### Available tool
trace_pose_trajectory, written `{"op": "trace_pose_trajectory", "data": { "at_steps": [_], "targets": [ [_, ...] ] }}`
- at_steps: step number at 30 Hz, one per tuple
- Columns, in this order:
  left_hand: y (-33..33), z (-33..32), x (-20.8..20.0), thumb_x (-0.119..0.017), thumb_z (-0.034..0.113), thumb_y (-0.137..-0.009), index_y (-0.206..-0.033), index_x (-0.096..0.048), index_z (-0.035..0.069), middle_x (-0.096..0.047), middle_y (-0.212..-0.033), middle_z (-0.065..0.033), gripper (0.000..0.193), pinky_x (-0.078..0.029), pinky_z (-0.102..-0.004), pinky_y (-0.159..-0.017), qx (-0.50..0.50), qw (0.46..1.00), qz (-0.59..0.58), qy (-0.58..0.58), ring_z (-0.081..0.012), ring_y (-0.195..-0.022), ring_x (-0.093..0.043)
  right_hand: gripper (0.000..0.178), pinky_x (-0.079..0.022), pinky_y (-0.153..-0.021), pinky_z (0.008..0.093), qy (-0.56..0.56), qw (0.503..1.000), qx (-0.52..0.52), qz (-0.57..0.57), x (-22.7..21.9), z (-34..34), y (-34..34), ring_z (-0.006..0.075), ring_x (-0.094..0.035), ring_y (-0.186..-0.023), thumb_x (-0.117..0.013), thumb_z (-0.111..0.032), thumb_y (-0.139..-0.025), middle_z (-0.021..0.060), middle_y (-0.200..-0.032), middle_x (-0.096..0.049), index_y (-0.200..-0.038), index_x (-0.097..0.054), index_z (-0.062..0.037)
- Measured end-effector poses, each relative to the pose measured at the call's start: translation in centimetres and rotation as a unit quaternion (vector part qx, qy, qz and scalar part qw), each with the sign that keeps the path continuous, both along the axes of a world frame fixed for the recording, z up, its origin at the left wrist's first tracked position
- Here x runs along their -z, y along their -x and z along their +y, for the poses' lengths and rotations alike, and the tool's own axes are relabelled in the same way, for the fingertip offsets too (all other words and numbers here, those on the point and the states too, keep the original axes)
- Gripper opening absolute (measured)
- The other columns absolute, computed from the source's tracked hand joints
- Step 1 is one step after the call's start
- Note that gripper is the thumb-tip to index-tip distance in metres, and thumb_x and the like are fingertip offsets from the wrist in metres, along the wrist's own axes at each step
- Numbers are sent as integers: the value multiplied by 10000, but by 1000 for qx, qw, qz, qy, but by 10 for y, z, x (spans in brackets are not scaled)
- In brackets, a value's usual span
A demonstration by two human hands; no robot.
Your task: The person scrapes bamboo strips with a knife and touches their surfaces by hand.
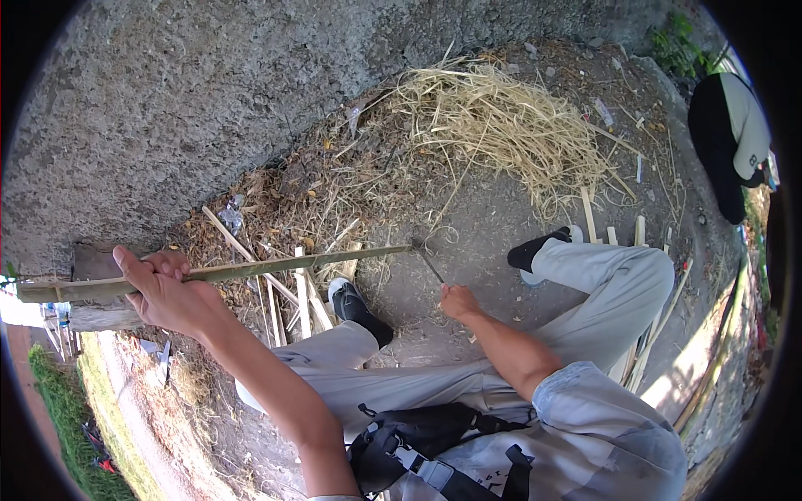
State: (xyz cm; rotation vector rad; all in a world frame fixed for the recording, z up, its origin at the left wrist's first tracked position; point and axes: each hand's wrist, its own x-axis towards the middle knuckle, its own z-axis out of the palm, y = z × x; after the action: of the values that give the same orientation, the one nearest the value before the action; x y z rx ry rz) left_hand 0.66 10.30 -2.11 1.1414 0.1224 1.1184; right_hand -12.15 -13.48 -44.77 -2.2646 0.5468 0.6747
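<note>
wall (167, 100): we see rough concrete behind the work.
shavings (501, 125): big pile already stripped.
pole (251, 269): rests on block (96, 288); split barely begun, most left.
left hand (167, 292): we grip pole.
right hand (459, 301): fist around knife (428, 263) at pole tip.

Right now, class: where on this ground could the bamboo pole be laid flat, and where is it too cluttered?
Bare dirt lies between the right hand, the black shoe and the straw pile. Crowded: the split bamboo strips below the bamboo pole held by the left hand.
</note>
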Motion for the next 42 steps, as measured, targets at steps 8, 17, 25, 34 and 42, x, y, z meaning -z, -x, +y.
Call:
{"op": "trace_pose_trajectory", "data": {
  "at_steps": [8, 17, 25, 34, 42],
  "targets": [
    [39, 18, -29, -640, 313, -898, -822, -563, 82, -363, -546, 34, 255, -273, -210, -443, -17, 998, -62, -11, -54, -464, -307, 523, -452, -916, 504, -3, 999, 31, 37, -33, 1, -8, 444, -571, -1042, -345, -367, -977, 309, -1051, -608, -962, -643, 62],
    [41, 52, -14, -586, 499, -835, -759, -531, 113, -412, -583, 21, 397, -285, -214, -435, 11, 998, -45, 45, -61, -475, -353, 497, -481, -855, 482, -27, 997, 43, 61, -33, -3, -20, 419, -624, -932, -379, -370, -957, 268, -904, -656, -945, -657, 42],
    [38, 76, -9, -474, 611, -809, -807, -405, 90, -390, -631, 5, 526, -301, -213, -456, 139, 977, -57, 154, -80, -508, -341, 524, -411, -352, 328, -162, 944, 251, -141, -90, -7, -49, 183, -535, -403, -424, -432, -965, 109, -554, -547, -852, -607, 46],
    [31, 119, 24, -439, 591, -852, -793, -446, 94, -403, -621, -1, 501, -311, -212, -430, 138, 962, -48, 229, -87, -492, -336, 356, -377, -342, 262, -267, 876, 327, -233, -148, -18, -68, 101, -462, -398, -544, -346, -940, 57, -615, -558, -835, -542, -7],
    [10, 162, 67, -424, 548, -902, -809, -375, 87, -403, -642, -23, 473, -317, -211, -393, 98, 943, -15, 317, -106, -477, -335, 279, -437, -376, 275, -223, 820, 415, -323, -132, -29, -70, 120, -515, -425, -634, -241, -893, 63, -653, -583, -820, -522, 3]
  ]
}}
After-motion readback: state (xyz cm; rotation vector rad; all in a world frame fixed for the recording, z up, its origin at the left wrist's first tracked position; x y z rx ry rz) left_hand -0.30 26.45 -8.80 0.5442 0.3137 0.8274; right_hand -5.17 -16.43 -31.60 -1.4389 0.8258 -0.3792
